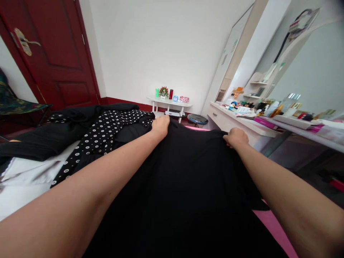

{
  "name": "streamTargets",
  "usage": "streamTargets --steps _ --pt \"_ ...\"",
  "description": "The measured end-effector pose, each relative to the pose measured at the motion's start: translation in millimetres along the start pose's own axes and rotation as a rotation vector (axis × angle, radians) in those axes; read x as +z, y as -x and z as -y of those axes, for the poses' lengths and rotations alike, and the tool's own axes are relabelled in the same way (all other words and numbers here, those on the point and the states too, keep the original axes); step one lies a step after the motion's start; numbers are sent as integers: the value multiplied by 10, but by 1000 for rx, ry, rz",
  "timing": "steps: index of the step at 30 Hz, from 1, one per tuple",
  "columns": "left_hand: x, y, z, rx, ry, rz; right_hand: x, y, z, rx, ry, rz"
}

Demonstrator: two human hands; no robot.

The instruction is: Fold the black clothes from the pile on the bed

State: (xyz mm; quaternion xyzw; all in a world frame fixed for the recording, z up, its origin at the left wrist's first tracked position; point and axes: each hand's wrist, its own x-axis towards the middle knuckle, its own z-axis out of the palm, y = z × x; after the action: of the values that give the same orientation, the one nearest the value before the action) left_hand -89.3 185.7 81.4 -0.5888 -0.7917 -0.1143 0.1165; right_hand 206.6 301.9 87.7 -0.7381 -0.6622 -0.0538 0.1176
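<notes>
A black short-sleeved top (193, 179) is stretched out between my two hands, its neckline at the far edge. My left hand (160, 127) is closed on one shoulder of the top. At the other shoulder, my right hand (236, 138) pinches the cloth. The top hangs toward me and fills the lower middle of the view. Beneath its right side shows a pink surface (274, 225). To the left lies a black garment with white dots (99, 130), close by my left forearm.
More dark clothes (34, 139) lie at left on white cloth (34, 175). A dressing table (242, 118) crowded with bottles stands at right. Beyond are a round stool (197, 119) and a small white table (169, 102) with a potted plant. A red door (51, 53) is at back left.
</notes>
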Motion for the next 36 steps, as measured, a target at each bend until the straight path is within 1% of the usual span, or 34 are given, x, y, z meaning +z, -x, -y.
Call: streamTargets --steps 2,3,4,7,9,11,13,16,18,24,26,28,30,32,34,36 --pt "85 -49 -42 -5 13 -42 27 20 103 11 22 -132" --pt "179 -47 -53 -6 27 -36 103 57 136 9 28 -162" --pt "300 -29 -56 -6 41 -13 217 106 151 -2 29 -165" --pt "713 67 -11 -9 74 114 673 258 100 -75 33 -67" --pt "918 112 38 -8 89 177 937 315 23 -134 35 9" --pt "1013 125 76 -7 100 214 1085 325 -44 -175 36 51" --pt "1015 127 90 -5 102 228 1124 316 -76 -190 41 75" --pt "943 174 75 -3 95 237 1088 351 -69 -170 59 89" --pt "897 254 59 12 88 238 1063 436 -44 -142 71 82" --pt "776 663 -2 100 60 253 1044 871 42 -86 140 47" --pt "681 813 -24 135 43 261 1034 1034 54 -94 138 23" --pt "529 937 -16 187 23 273 1020 1187 49 -106 121 0" --pt "320 1009 53 249 4 283 1000 1318 33 -128 91 -11" --pt "76 1020 201 295 -14 247 973 1417 14 -148 57 -7" --pt "-159 977 416 309 -44 155 944 1479 3 -163 41 -1" --pt "-332 899 660 306 -93 67 919 1511 3 -169 41 -8"
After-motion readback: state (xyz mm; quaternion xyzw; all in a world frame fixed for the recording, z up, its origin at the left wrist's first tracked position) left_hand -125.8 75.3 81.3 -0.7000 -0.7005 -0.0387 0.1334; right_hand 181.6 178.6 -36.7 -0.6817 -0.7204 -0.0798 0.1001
